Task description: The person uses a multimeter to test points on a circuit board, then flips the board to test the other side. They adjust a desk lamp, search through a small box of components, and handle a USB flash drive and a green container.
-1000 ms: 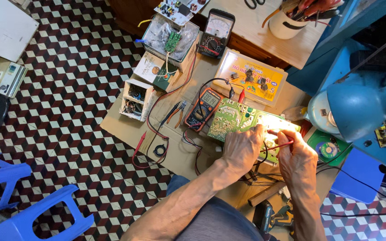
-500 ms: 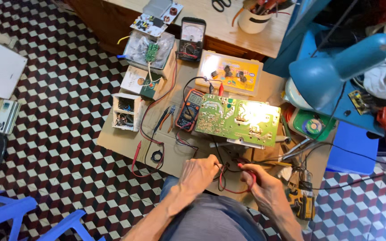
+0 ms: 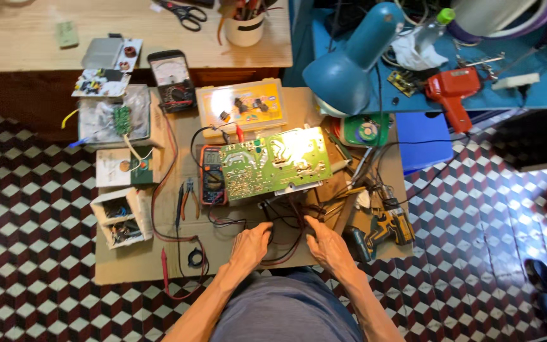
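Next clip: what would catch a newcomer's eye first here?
The green circuit board in the middle of the cardboard-covered bench, lit brightly by the blue desk lamp above it. Just below, the left hand and right hand rest among dark wires. An orange drill lies on the blue surface at upper right.

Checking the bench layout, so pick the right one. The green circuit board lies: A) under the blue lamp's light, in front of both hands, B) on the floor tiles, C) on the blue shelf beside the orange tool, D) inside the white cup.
A: the green circuit board lies lit on the cardboard below the blue lamp, just beyond the left hand and right hand.
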